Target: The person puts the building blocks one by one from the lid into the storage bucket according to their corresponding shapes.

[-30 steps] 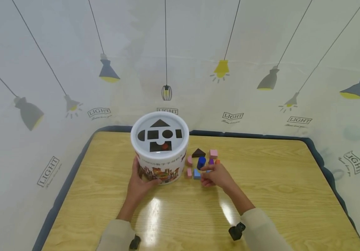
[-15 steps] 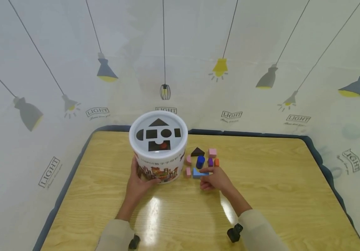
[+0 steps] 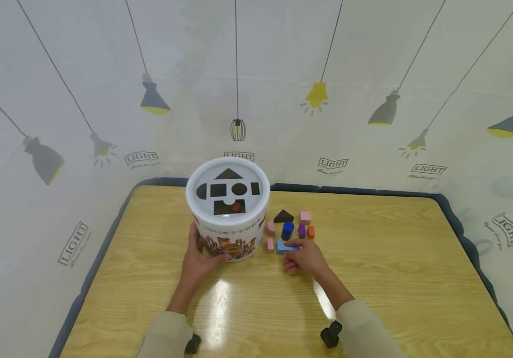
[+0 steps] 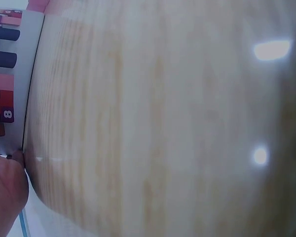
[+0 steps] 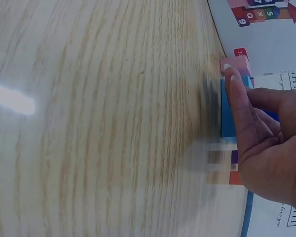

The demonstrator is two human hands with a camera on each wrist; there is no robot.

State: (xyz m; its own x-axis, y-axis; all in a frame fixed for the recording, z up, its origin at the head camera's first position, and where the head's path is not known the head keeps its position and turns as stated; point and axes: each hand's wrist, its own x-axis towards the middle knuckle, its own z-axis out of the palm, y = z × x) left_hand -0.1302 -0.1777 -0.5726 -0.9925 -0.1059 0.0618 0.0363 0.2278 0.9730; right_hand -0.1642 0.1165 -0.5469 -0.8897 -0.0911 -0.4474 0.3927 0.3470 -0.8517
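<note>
A white round bucket (image 3: 228,223) with shape holes in its lid stands on the wooden table (image 3: 373,278). My left hand (image 3: 199,261) grips its near side, thumb and fingers curled round the wall; the left wrist view shows only the bucket's printed wall (image 4: 10,74) and part of that hand (image 4: 5,192). Just right of the bucket, my right hand (image 3: 304,256) pinches a flat light blue block (image 3: 283,246) lying on the table. In the right wrist view the thumb lies along the light blue block (image 5: 228,111), with the right hand (image 5: 266,148) behind it.
Small blocks lie beyond the right hand: a pink block (image 3: 270,244), a dark blue cylinder (image 3: 288,229), a brown triangle (image 3: 283,216), a pink cube (image 3: 304,217), a purple block (image 3: 301,230) and an orange one (image 3: 311,231). Curtain walls enclose the table's far and side edges.
My right hand has drawn back slightly toward me and left, uncovering the purple and orange blocks, with its fingertips now on the light blue block. The left hand and bucket have stayed put.
</note>
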